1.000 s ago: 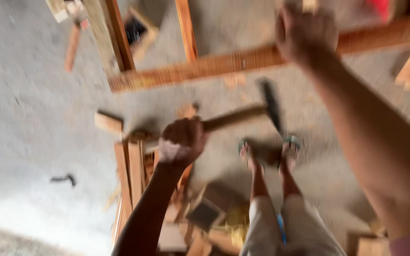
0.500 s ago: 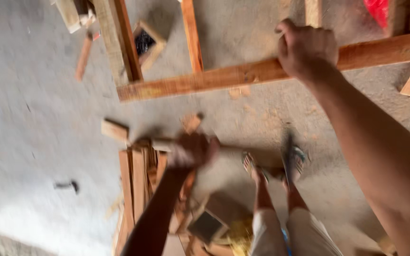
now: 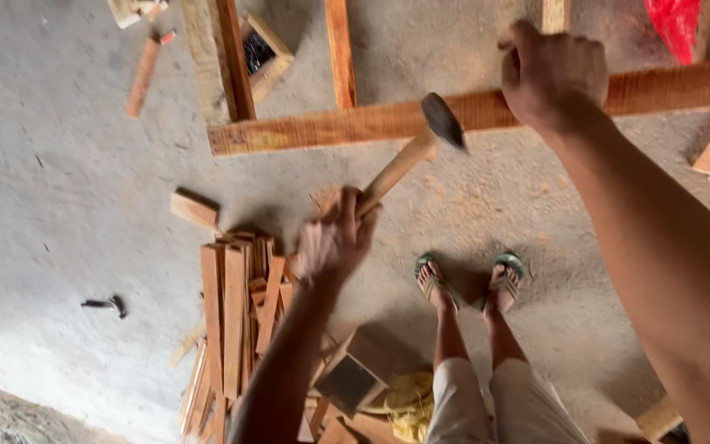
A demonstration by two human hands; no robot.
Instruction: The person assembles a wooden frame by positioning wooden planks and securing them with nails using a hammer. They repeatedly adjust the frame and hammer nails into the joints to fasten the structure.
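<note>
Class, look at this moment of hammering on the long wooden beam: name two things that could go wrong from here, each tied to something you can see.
1. The right hand grips the long wooden beam close to the hammer head, so a stray blow could strike its fingers.
2. The feet wear open sandals just below; a dropped hammer or slipping beam might land on the toes.

rough-sawn wooden beam, wood-handled dark metal hammer, matt concrete floor

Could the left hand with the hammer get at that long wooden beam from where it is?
Probably yes. The left hand holds the hammer with its head already beside the long beam, and nothing lies between them. The right hand grips the beam further along, off to the side.
</note>
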